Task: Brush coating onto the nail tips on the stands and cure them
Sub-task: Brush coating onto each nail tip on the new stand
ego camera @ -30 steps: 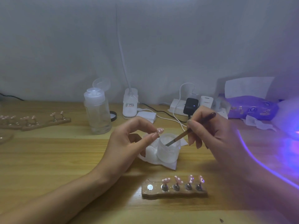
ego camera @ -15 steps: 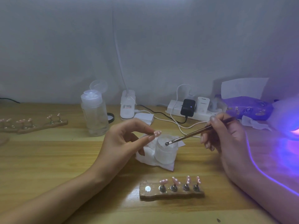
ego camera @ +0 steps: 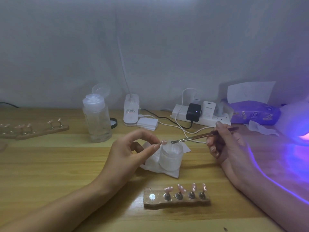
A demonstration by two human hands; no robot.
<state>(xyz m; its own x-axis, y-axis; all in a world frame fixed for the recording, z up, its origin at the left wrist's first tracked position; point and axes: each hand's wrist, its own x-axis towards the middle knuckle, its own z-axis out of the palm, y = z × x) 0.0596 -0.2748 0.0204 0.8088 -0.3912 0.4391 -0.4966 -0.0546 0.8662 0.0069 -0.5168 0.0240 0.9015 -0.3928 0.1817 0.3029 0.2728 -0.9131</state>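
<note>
My left hand (ego camera: pixel 132 151) pinches a small stand with a pink nail tip (ego camera: pixel 164 142) between thumb and forefinger, just above a frosted jar (ego camera: pixel 170 158). A thin brush (ego camera: pixel 195 137) is held in my right hand (ego camera: pixel 224 144), its dark bristle end almost at the nail tip over the jar's rim. In front lies a wooden stand block (ego camera: pixel 177 199) carrying several pink nail tips on metal pegs, with one bare metal disc at its left end. The jar sits on a white wipe (ego camera: pixel 150 166).
A clear pump bottle (ego camera: pixel 97 119) stands back left; more wooden nail stands (ego camera: pixel 41 129) lie at far left. A power strip (ego camera: pixel 199 114) with plugs and cables, a white lamp base (ego camera: pixel 131 111), a purple wipes pack (ego camera: pixel 255 113) and a glowing UV lamp (ego camera: pixel 299 124) line the back and right.
My right hand lifted the brush out of the jar and drew back to the right, then brought its bristles to the nail tip held by my left hand.
</note>
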